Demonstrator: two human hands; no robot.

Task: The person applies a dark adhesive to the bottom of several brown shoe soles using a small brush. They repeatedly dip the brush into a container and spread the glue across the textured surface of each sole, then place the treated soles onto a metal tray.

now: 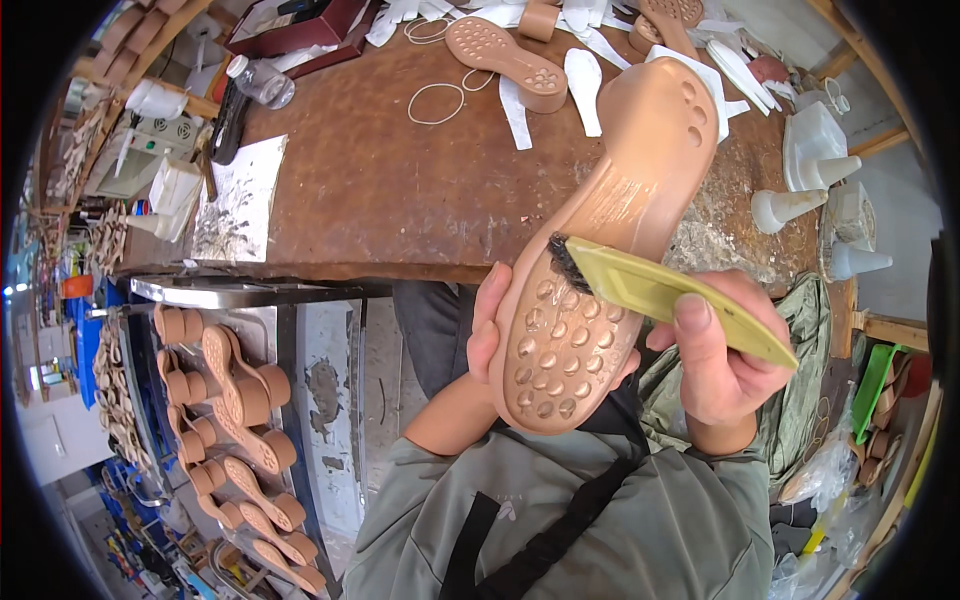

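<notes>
A tan heeled shoe sole (572, 330) is held up over my lap, its dimpled forefoot toward me and its heel end pointing away. My left hand (488, 318) wraps round the forefoot from beneath, fingers showing at both edges. In my right hand (728, 345) is a yellow-green handled brush (672, 292), gripped with the thumb on top. Its dark bristles (566, 262) touch the sole where the dimples meet the shank. The shank and the upper dimples look wet and shiny.
On the brown worktable (350, 190) lie another tan sole (506, 62), white strips, rubber bands (436, 104) and a clear bottle (262, 82). White nozzled containers (785, 208) stand at right. A rack of several soles (235, 390) is at left.
</notes>
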